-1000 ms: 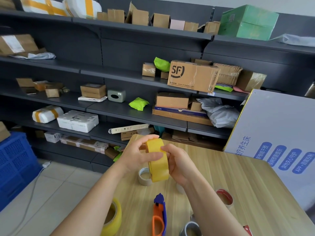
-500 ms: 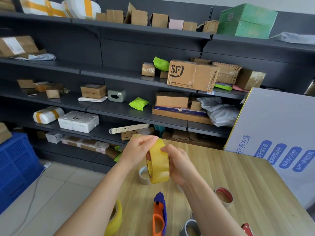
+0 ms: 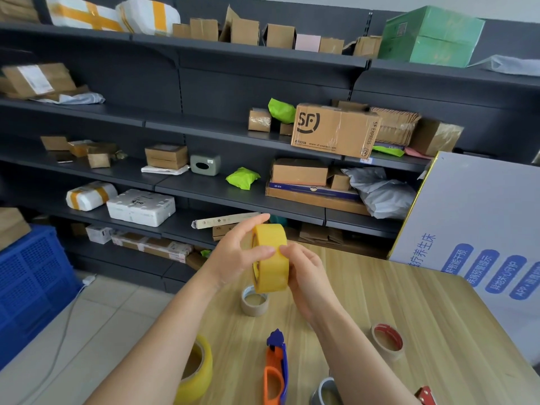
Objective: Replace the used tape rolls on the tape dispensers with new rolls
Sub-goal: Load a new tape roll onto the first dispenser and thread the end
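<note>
one view only, head-worn, wide-angle. it faces forward and down over a wooden table (image 3: 423, 317), whose top fills the frame from 3 to 6 o'clock. both forearms enter from the bottom edge. the left hand (image 3: 233, 255) and right hand (image 3: 309, 276), gripping a yellow tape roll (image 3: 270, 258), sit close to the lens at centre. dark shelving (image 3: 204, 185) spans 9 to 2 o'clock, farther off. a blue crate (image 3: 32, 282) lies at 8 o'clock and a white printed board (image 3: 482, 206) at 3 o'clock. shelf lines bow toward the edges.

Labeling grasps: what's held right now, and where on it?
Yellow tape roll: left hand grips its outer band, right hand pinches that band beside it.
</note>
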Demonstrator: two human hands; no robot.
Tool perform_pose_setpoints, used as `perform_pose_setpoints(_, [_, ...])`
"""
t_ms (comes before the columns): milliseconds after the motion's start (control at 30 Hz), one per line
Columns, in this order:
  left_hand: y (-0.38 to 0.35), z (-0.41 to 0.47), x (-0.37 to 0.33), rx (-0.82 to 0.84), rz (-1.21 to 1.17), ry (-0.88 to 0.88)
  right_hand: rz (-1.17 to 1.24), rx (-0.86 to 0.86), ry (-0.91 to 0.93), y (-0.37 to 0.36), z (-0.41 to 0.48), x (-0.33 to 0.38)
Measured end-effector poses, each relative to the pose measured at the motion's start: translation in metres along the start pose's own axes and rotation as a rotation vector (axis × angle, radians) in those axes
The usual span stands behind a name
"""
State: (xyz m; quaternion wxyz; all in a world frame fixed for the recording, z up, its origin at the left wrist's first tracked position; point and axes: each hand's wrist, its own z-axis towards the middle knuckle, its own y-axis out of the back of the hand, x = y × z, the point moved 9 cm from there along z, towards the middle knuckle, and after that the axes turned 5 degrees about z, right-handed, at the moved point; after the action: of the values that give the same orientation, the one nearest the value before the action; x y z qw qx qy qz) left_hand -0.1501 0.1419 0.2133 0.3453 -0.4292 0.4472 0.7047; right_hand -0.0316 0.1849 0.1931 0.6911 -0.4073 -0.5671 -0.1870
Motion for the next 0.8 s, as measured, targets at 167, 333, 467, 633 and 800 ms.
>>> perform_pose_setpoints(167, [0.006, -0.001, 0.005, 0.001, -0.026, -0.018, -0.040, 0.065, 0.074, -0.005, 0.000, 0.005])
perform_pose_setpoints(333, [-0.002, -0.008, -0.012, 0.013, 0.022, -0.136, -0.038, 0.093, 0.051, -0.005, 0.006, 0.003])
perform_pose_setpoints(467, [0.000, -0.009, -0.022, -0.016, 0.048, -0.195, -0.062, 0.095, 0.063, -0.003, 0.007, 0.000])
perform_pose_setpoints(633, [0.007, -0.005, -0.020, -0.044, 0.097, -0.141, -0.078, 0.141, 0.067, -0.004, 0.006, -0.006])
perform_pose_setpoints(800, [0.010, -0.006, -0.025, -0.077, 0.218, -0.172, -0.115, 0.194, 0.100, -0.007, 0.004, -0.005])
